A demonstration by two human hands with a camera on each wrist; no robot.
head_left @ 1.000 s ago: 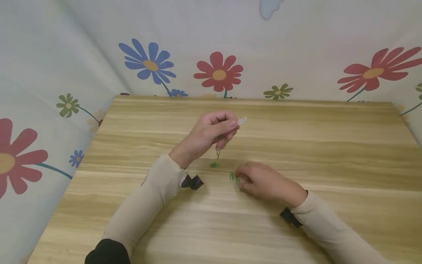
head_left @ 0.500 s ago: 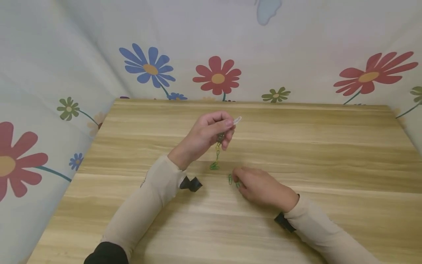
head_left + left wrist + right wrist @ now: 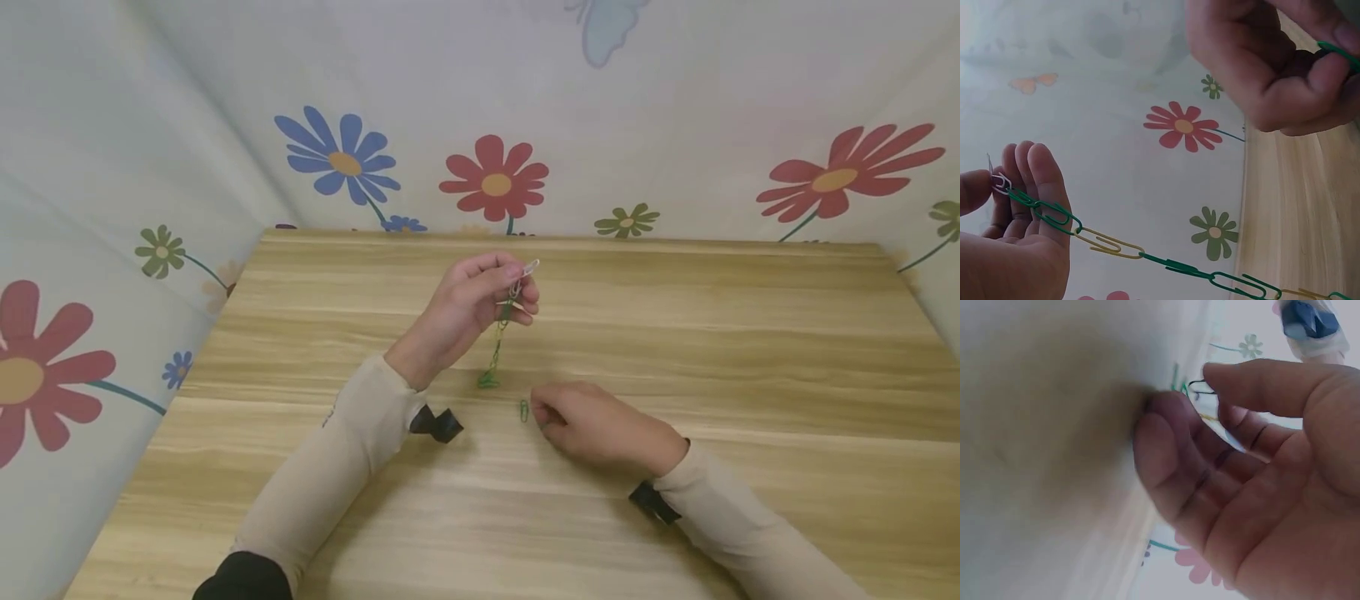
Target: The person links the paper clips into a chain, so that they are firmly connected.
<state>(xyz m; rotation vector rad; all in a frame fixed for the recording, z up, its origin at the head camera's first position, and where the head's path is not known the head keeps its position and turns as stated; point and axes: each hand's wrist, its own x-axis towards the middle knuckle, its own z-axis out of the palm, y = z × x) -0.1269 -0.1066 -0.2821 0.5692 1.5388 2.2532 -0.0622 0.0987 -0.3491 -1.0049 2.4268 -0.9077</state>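
My left hand (image 3: 468, 300) is raised over the table, pinching a white paper clip (image 3: 532, 267) between thumb and fingers. A chain of linked green and yellow paper clips (image 3: 496, 346) hangs below it, its lower end bunched on the wood. In the left wrist view the chain (image 3: 1110, 242) crosses the fingers. Low over the tabletop, my right hand (image 3: 611, 429) has its fingers curled, and in the left wrist view it pinches a green paper clip (image 3: 1336, 52). One loose green paper clip (image 3: 524, 411) lies just left of the right fingertips.
The wood-grain table (image 3: 750, 350) reaches back to a pale flower-printed cloth (image 3: 675, 100), which also rises along the left side. Black straps (image 3: 438, 423) stick out at both wrists.
The left fingers have opened out from the chain, so more of it hangs in sight. The right hand has shifted slightly left, and the green clip at its fingertips has left the table spot.
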